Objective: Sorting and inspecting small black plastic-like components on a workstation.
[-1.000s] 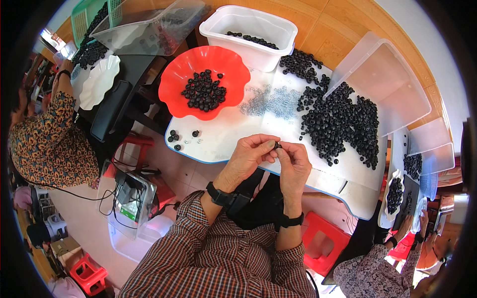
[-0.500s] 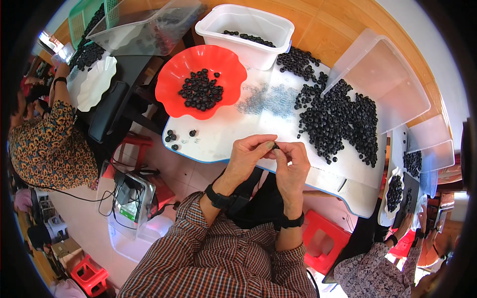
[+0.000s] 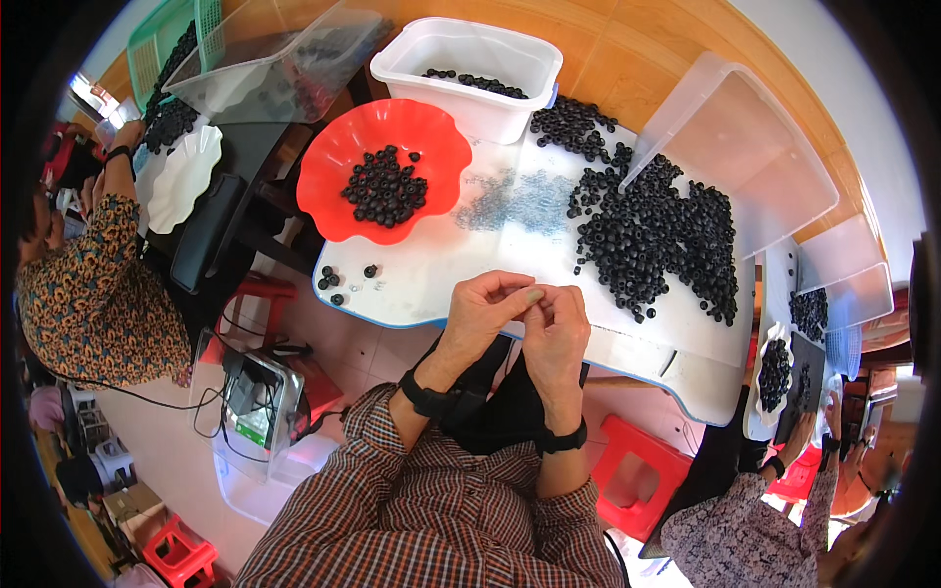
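Note:
Over the front edge of the white table (image 3: pixel 421 284), my left hand (image 3: pixel 487 314) and my right hand (image 3: pixel 557 338) meet at the fingertips. Both are closed in a pinch; whatever lies between the fingers is hidden. Beyond them, small clear pieces (image 3: pixel 520 201) are spread in a thin patch. To the right spreads a large heap of small round black parts (image 3: pixel 627 245). A red plate with a wavy rim (image 3: pixel 441 132) stands on the left and holds a pile of black parts (image 3: pixel 384 186). Several loose black parts (image 3: pixel 330 277) lie at the table's left corner.
At the back stands a white tub (image 3: pixel 470 113) with black parts inside. A clear plastic bin (image 3: pixel 755 147) leans at the right edge. Co-workers sit on both sides, near a white wavy plate (image 3: pixel 183 181) and a black-topped table. A red stool (image 3: pixel 642 470) stands below the table.
The small dark piece that showed between my fingertips is now out of sight. My hands stay together, with the fingers shifted slightly. The whole view has moved a little.

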The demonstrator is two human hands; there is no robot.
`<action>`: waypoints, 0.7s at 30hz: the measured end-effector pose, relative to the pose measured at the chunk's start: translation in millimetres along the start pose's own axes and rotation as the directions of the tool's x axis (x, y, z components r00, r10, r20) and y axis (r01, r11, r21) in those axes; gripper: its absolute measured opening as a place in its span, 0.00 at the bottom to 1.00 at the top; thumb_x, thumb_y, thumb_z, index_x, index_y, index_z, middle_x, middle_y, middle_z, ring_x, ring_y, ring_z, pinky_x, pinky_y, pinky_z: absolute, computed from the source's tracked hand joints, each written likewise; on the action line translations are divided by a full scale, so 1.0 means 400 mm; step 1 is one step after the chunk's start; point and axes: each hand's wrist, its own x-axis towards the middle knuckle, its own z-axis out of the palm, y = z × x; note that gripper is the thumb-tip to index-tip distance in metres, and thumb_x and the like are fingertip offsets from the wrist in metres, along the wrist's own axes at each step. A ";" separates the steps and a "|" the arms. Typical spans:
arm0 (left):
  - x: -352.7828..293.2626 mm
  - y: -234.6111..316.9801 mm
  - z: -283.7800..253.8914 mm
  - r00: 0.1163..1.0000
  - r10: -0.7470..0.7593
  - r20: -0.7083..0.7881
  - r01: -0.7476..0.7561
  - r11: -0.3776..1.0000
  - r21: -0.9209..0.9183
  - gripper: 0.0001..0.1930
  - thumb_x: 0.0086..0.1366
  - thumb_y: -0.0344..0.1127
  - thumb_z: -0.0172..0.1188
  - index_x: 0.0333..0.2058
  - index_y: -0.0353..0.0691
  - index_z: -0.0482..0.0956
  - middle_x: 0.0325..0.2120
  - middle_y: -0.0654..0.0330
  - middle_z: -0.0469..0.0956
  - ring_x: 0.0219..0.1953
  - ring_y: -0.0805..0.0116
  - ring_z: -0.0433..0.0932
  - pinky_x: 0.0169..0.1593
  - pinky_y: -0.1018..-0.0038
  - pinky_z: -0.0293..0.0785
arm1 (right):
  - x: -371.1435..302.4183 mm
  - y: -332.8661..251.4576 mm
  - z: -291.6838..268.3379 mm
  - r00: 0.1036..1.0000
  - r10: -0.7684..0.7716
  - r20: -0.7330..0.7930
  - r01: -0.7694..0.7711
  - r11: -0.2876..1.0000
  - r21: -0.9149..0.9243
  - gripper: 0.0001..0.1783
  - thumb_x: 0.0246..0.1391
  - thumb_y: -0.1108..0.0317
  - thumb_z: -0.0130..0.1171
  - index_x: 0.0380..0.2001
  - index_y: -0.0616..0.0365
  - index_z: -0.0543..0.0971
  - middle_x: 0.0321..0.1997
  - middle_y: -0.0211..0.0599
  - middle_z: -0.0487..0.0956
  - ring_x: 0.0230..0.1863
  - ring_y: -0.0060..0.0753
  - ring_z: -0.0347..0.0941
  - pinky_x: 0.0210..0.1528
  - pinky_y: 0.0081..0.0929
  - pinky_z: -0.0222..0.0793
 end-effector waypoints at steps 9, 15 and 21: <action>0.005 0.000 -0.042 0.990 -0.100 0.097 0.125 0.945 -0.303 0.11 0.67 0.29 0.56 0.44 0.30 0.78 0.35 0.54 0.81 0.32 0.73 0.80 0.37 0.77 0.79 | -0.012 -0.022 -0.008 0.993 0.120 0.007 -0.114 0.925 0.364 0.10 0.50 0.83 0.60 0.37 0.64 0.78 0.33 0.34 0.73 0.29 0.22 0.74 0.31 0.19 0.71; 0.003 -0.006 -0.055 0.979 -0.123 0.160 0.183 0.877 -0.444 0.12 0.67 0.31 0.56 0.45 0.29 0.78 0.34 0.53 0.81 0.28 0.76 0.77 0.34 0.81 0.76 | -0.023 0.007 -0.001 0.979 0.191 -0.067 -0.141 0.882 0.450 0.09 0.51 0.81 0.60 0.37 0.63 0.78 0.33 0.30 0.74 0.30 0.18 0.71 0.33 0.16 0.69; -0.003 0.002 -0.046 0.979 -0.147 0.145 0.199 0.857 -0.475 0.12 0.66 0.31 0.57 0.44 0.29 0.78 0.33 0.53 0.81 0.25 0.78 0.73 0.31 0.83 0.72 | -0.030 0.013 0.008 0.973 0.225 -0.045 -0.176 0.859 0.481 0.08 0.53 0.80 0.60 0.37 0.64 0.78 0.34 0.30 0.74 0.31 0.17 0.70 0.34 0.16 0.68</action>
